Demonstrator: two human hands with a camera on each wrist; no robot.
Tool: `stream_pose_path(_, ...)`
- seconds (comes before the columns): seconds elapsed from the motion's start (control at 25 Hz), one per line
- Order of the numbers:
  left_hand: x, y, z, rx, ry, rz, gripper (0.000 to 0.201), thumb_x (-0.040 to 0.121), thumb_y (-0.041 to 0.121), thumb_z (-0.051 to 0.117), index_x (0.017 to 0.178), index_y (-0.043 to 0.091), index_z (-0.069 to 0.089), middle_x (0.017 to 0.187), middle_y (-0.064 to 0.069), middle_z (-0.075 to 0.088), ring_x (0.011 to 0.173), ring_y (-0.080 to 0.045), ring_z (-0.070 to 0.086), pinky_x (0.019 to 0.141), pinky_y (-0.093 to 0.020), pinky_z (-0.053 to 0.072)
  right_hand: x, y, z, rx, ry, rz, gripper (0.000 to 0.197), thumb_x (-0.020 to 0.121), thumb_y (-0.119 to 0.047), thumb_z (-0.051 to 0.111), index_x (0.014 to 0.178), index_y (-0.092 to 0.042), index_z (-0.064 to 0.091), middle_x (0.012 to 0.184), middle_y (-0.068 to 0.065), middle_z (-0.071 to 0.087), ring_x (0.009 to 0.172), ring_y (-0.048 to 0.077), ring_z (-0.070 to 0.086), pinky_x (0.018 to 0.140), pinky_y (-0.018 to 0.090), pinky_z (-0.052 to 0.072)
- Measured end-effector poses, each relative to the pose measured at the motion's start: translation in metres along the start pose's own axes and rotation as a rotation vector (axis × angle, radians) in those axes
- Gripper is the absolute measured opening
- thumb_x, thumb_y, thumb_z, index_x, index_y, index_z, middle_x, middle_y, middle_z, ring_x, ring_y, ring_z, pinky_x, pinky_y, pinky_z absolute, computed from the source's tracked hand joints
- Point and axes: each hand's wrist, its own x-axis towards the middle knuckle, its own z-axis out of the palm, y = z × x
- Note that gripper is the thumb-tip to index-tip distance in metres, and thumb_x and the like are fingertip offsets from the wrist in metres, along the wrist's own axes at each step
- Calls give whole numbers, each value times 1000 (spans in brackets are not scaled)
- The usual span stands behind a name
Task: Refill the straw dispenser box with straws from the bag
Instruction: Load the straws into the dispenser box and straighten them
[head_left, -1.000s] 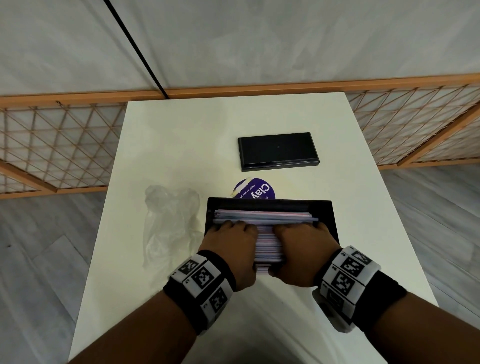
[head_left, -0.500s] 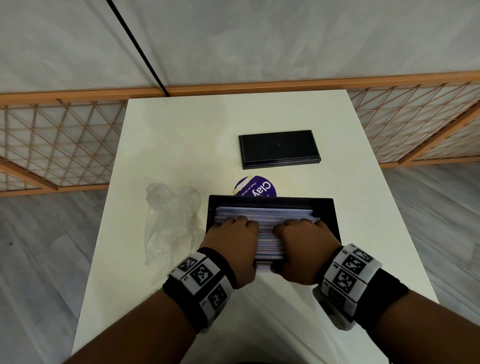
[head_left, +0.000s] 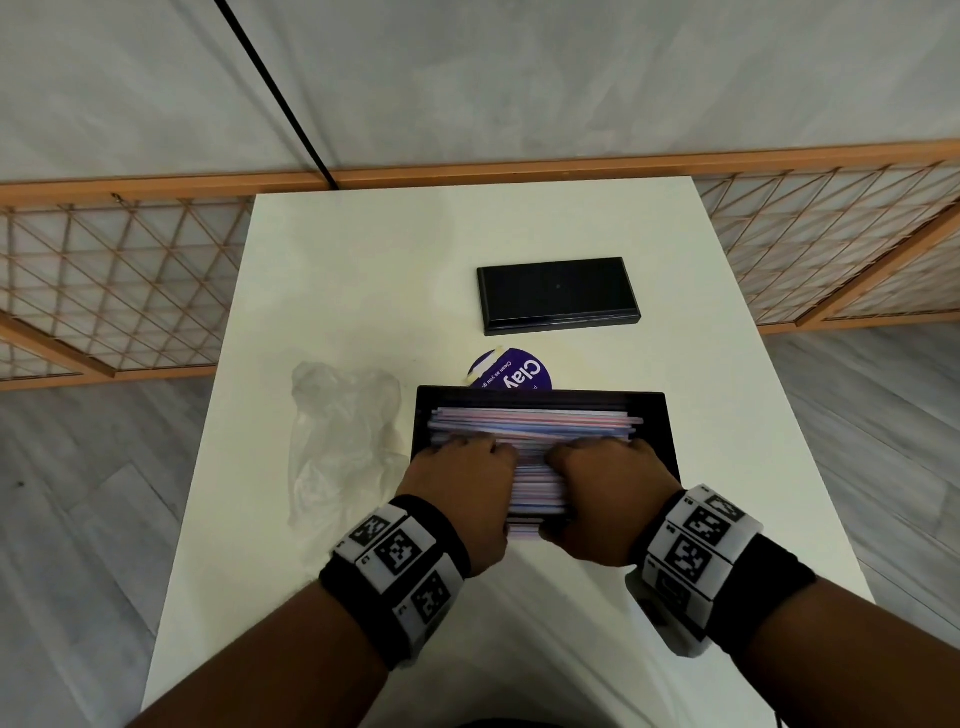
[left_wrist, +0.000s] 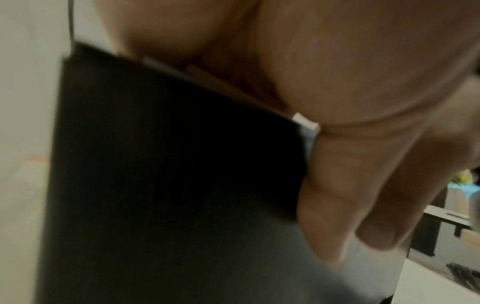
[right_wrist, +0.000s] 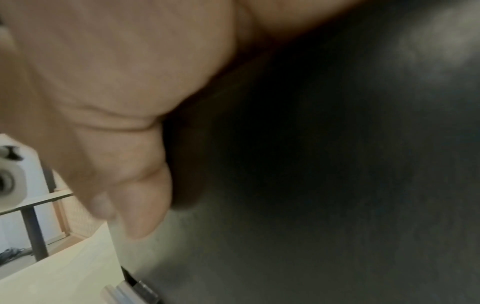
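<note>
The black straw dispenser box (head_left: 670, 431) stands open at the table's near middle, filled with pink, blue and white straws (head_left: 535, 423). My left hand (head_left: 465, 480) and right hand (head_left: 605, 486) lie side by side on the near part of the pile, fingers curled down over the straws. In the left wrist view my thumb (left_wrist: 337, 195) lies against the box's outer front wall (left_wrist: 168, 164), with straw ends (left_wrist: 305, 120) at its top edge. In the right wrist view the other thumb (right_wrist: 140, 195) lies on the same dark wall (right_wrist: 311, 164). The clear plastic bag (head_left: 343, 436) lies crumpled left of the box.
A flat black lid (head_left: 558, 293) lies farther back on the white table (head_left: 363, 260). A purple round sticker (head_left: 519, 374) peeks out behind the box. An orange lattice fence (head_left: 104, 270) runs behind the table, with grey floor on both sides.
The straws at the back of the pile have spread flatter and more level. Both hands stay on the pile, shifted only slightly.
</note>
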Motion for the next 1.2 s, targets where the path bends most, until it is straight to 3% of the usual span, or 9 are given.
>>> stream_pose_path(0.2, -1, -1, 0, -13, -6, -9, 46, 85, 38, 64, 127, 25, 52, 124, 3, 63, 115, -24, 61, 101, -38, 49, 0, -2, -2, 27, -18, 9, 47, 74, -58, 64, 111, -29, 56, 107, -8, 67, 106, 19, 63, 101, 37, 44)
stream_pose_path(0.48, 1, -1, 1, -11, -30, -8, 52, 84, 38, 66, 132, 25, 51, 128, 3, 62, 119, -24, 60, 104, -39, 47, -1, -1, -1, 54, -5, 2, 51, 72, -59, 65, 113, -30, 57, 111, -9, 65, 110, 18, 61, 102, 35, 43)
stream_pose_path(0.68, -1, 1, -5, -12, -53, -9, 51, 85, 39, 66, 131, 23, 51, 131, -1, 55, 119, -25, 57, 102, -41, 47, -1, -1, -2, 9, -22, 8, 56, 69, -63, 64, 114, -30, 61, 117, -3, 55, 112, 25, 57, 100, 41, 43)
stream_pose_path(0.84, -2, 3, -6, -2, -37, 47, 50, 86, 39, 65, 130, 24, 48, 131, 1, 52, 122, -24, 54, 102, -42, 45, -5, -1, -3, 39, -9, 3, 53, 73, -57, 62, 116, -30, 52, 113, -7, 66, 109, 23, 63, 102, 41, 43)
stream_pose_path(1.0, 1, 0, -2, -43, -67, 19, 48, 84, 37, 66, 129, 27, 53, 131, 4, 59, 123, -23, 57, 105, -40, 47, -5, -1, -4, 25, -14, 4, 43, 74, -54, 63, 109, -28, 59, 106, -6, 68, 105, 21, 64, 97, 35, 47)
stream_pose_path(1.2, 6, -1, 1, -37, -104, 1, 48, 82, 40, 67, 128, 28, 57, 130, 3, 57, 121, -24, 57, 105, -43, 48, -4, 1, -4, -7, -21, -4, 47, 71, -58, 62, 108, -29, 64, 115, -4, 56, 110, 24, 57, 97, 40, 43)
